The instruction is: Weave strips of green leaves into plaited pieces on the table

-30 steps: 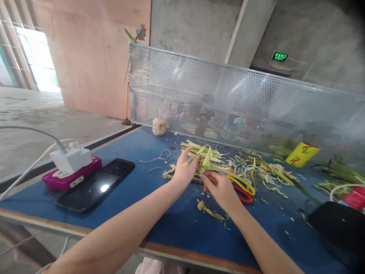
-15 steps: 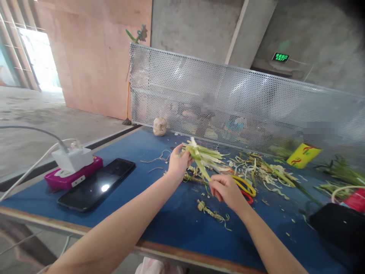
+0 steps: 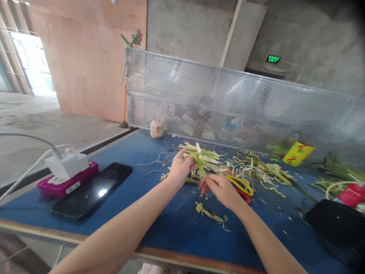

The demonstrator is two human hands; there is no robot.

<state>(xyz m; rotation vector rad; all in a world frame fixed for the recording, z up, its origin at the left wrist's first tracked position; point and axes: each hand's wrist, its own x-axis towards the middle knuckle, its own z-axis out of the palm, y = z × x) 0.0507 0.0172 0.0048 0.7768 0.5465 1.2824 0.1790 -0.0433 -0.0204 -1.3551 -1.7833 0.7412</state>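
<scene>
My left hand [image 3: 181, 167] grips the upper part of a folded green leaf strip [image 3: 199, 161] over the blue table [image 3: 159, 224]. My right hand [image 3: 220, 189] pinches the strip's lower end, just below and to the right. A bundle of long pale green strips [image 3: 209, 154] lies behind my hands. Yellow-and-red scissors [image 3: 242, 188] rest right of my right hand. A small knotted scrap [image 3: 209, 214] lies nearer me.
A black phone [image 3: 92, 190] and a pink box [image 3: 67, 182] with a white charger [image 3: 66, 165] sit at the left. Leaf trimmings [image 3: 265, 171], a yellow packet [image 3: 296, 154] and a black bag [image 3: 333, 224] are at the right. A perforated metal screen [image 3: 228, 106] backs the table.
My hands lifted the strip and pulled it taut, then drew closer together again. The strip's loop has been tightened into a fold. The view shifted slightly right.
</scene>
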